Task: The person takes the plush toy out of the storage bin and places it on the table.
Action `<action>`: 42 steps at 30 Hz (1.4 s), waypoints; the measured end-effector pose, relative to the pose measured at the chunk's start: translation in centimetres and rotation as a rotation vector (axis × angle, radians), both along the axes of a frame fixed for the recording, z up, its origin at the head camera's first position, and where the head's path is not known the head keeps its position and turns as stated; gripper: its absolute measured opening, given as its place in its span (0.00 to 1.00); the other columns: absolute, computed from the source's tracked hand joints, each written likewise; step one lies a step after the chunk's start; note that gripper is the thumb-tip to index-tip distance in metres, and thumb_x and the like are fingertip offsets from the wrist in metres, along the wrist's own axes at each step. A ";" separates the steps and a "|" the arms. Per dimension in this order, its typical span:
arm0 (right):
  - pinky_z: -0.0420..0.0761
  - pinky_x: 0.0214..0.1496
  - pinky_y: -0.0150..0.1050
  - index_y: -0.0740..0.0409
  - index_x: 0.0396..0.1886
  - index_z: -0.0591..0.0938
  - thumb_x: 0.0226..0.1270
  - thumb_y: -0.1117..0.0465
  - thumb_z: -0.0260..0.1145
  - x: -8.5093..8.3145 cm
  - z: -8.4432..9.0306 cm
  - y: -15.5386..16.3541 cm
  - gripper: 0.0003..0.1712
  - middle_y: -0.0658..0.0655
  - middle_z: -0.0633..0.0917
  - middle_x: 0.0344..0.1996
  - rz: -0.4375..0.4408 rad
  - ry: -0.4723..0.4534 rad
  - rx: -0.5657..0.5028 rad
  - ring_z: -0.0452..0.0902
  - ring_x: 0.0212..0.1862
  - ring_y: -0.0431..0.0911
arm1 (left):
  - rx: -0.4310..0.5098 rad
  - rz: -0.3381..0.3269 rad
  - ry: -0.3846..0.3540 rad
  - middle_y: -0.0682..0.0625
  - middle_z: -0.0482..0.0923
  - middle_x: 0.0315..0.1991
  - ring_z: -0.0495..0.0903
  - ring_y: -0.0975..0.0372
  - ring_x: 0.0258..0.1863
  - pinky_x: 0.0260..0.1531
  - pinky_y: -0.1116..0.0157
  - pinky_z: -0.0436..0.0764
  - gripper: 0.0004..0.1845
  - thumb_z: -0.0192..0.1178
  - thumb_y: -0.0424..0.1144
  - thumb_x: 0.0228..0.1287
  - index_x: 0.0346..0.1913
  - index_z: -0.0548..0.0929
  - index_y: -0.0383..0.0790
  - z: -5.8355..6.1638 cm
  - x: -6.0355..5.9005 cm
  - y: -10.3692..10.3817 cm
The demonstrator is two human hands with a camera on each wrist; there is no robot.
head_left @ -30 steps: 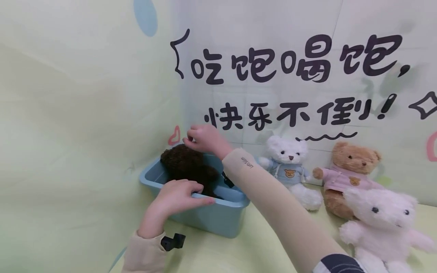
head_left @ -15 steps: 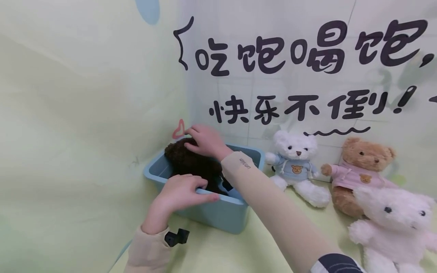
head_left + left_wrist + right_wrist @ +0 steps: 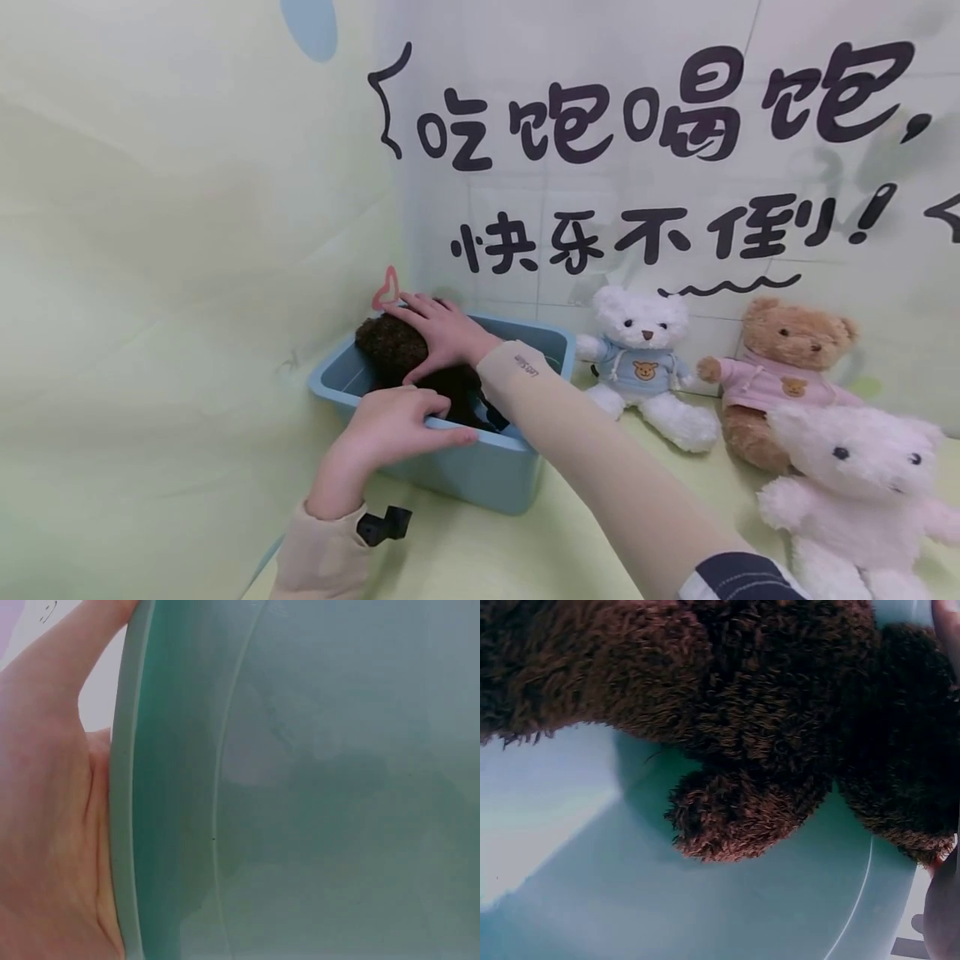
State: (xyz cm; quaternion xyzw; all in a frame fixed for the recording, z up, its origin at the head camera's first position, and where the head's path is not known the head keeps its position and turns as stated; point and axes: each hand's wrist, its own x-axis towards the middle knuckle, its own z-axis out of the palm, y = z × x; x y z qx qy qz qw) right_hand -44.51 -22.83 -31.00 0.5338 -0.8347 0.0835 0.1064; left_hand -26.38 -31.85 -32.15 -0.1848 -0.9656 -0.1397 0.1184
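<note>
A light-blue plastic tub (image 3: 465, 483) stands in the corner with a dark brown plush toy (image 3: 386, 346) inside it. My left hand (image 3: 390, 429) grips the tub's near rim, thumb lying along it; in the left wrist view the left hand (image 3: 45, 802) sits right against the rim, beside the tub's wall (image 3: 322, 787). Spread over the toy's head end, my right hand (image 3: 448, 333) rests with straight fingers. The right wrist view has the shaggy brown toy (image 3: 772, 697) across the tub, with parts of my fingers (image 3: 943, 919) at the right edge.
Right of the tub sit a white teddy bear (image 3: 645, 371) in a blue hoodie, a tan bear (image 3: 795, 342) in a pink top, and a pale pink plush toy (image 3: 855, 500) in front. Behind rises a wall (image 3: 600, 50) with black writing; another wall (image 3: 172, 292) borders the left.
My right hand has come down from above the plush toy onto it, its curled fingers straightening and spreading. The toy's head end sits lower in the tub. My left hand stays on the rim.
</note>
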 end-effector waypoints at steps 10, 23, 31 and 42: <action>0.47 0.72 0.49 0.39 0.78 0.48 0.44 0.32 0.73 0.2 -0.5 -0.2 0.65 0.52 0.58 0.73 -0.030 -0.002 0.034 0.52 0.72 0.48 | -0.001 0.014 -0.001 0.62 0.54 0.12 0.55 0.69 0.13 0.18 0.67 0.58 0.32 0.53 0.75 0.53 0.14 0.61 0.52 -0.3 -0.3 -0.2; 0.55 0.68 0.51 0.40 0.78 0.48 0.44 0.34 0.74 0.4 0.3 -0.4 0.66 0.52 0.65 0.68 -0.051 0.060 0.042 0.58 0.68 0.49 | 0.011 0.018 0.022 0.62 0.52 0.12 0.54 0.69 0.13 0.18 0.67 0.56 0.33 0.53 0.77 0.51 0.14 0.60 0.52 -0.1 -0.6 -0.3; 0.54 0.70 0.52 0.41 0.77 0.52 0.45 0.35 0.74 0.6 -0.5 -0.7 0.62 0.52 0.64 0.70 -0.035 0.019 0.060 0.59 0.68 0.49 | 0.027 0.046 0.002 0.62 0.52 0.12 0.53 0.70 0.13 0.18 0.68 0.54 0.34 0.53 0.77 0.50 0.14 0.60 0.52 -0.8 0.0 -0.2; 0.62 0.68 0.48 0.38 0.77 0.50 0.43 0.41 0.78 0.3 -0.3 -0.5 0.64 0.58 0.57 0.73 -0.063 0.015 0.103 0.60 0.68 0.52 | 0.034 0.042 0.033 0.62 0.53 0.12 0.55 0.70 0.14 0.18 0.68 0.55 0.34 0.52 0.78 0.49 0.14 0.60 0.52 -0.6 -0.3 -0.3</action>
